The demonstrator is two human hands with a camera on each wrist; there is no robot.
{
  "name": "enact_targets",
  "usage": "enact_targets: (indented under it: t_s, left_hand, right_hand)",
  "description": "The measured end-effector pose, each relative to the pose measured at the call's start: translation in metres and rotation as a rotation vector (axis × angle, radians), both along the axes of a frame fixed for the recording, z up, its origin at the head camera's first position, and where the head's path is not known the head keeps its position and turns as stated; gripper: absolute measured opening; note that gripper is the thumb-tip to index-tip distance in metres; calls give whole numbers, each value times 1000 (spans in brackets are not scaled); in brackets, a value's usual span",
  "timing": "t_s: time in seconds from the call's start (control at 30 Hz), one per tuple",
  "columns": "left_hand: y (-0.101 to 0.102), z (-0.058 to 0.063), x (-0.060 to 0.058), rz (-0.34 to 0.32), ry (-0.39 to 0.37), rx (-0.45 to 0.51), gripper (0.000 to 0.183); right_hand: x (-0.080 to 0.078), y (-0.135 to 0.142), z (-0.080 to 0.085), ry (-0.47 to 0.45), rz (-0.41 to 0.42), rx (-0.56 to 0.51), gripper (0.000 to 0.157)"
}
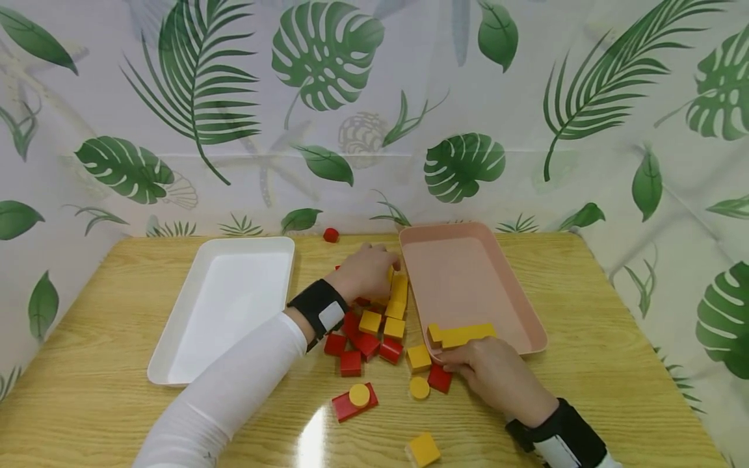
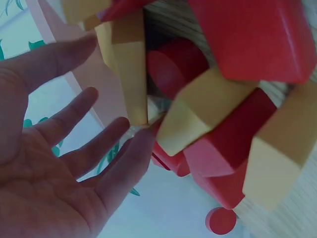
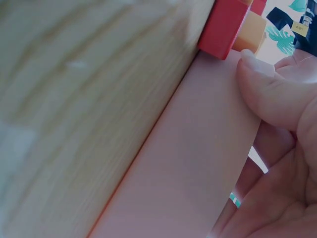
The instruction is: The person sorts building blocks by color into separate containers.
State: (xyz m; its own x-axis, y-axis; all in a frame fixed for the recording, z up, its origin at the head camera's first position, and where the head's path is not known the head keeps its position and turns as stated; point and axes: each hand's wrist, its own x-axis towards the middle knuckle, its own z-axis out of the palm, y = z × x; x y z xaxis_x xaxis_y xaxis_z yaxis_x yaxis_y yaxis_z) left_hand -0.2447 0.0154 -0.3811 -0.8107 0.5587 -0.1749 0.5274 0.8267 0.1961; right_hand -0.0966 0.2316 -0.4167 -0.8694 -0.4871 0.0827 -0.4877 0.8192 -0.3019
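Judging by the spread, early days: at least two yellow pieces already inside the pink tray, right of the frame's centre, lying along the near wall. Not one red block in view inside either tray, and the white tray, left of centre, not yet put to use by the look of it. Remaining: most of the lot, in a jumbled pile of red and yellow blocks at mid-frame between the trays, plus stragglers. Among those, a yellow disc on top of a flat red block at lower centre, another yellow disc and a red block near the pink tray's lower left corner, a yellow cube at the bottom edge, a small red piece by the table's far edge, upper centre. Left hand over the pile, with fingers apart and relaxed, close to a long yellow block; nothing plainly grasped, and cannot tell about touch. Right hand at lower right, grasping the pink tray's near wall, thumb outside and fingers behind, perhaps for steadying; cannot tell about any fingertip contact with the yellow pieces.
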Motion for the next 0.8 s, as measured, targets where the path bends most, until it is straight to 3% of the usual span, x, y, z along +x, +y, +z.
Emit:
enact_targets:
  t_s: [0.2, 0.5, 0.67, 0.8]
  left_hand:
    - [3, 1, 4, -17, -10, -103, 59]
    - [13, -7, 4, -138, 22, -261, 41]
    - [11, -10, -2, -168, 16, -302, 36]
    - [10, -9, -2, -164, 2, -262, 39]
  right_hand:
    - [0, 0, -1, -5, -2, -5, 26]
    - [0, 0, -3, 5, 12, 18, 28]
    - [0, 0, -2, 13, 11, 23, 27]
    - [1, 1, -1, 15, 3, 16, 27]
